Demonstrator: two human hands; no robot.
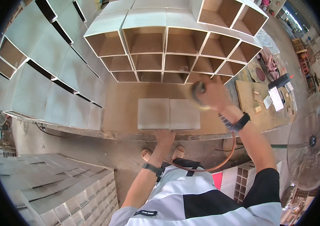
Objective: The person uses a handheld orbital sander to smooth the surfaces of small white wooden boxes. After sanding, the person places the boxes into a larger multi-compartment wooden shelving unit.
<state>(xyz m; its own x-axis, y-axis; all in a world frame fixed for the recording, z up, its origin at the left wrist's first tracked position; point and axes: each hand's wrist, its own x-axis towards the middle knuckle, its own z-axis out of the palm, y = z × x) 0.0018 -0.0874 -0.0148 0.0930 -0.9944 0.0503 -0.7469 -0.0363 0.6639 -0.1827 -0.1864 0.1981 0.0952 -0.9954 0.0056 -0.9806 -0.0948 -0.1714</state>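
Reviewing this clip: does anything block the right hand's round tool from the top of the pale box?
Nothing visible does. The right hand holds the blurred round tool near the box's far right corner. The left hand is at the near edge, and the hose curves clear of the top.

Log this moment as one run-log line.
Left hand: at near edge of white piece | right hand: holding round tool, blurred | white piece: on table | cubbies: behind

Left hand (165, 136) low, right arm (258, 148) extended forward, right hand (216, 95) blurred
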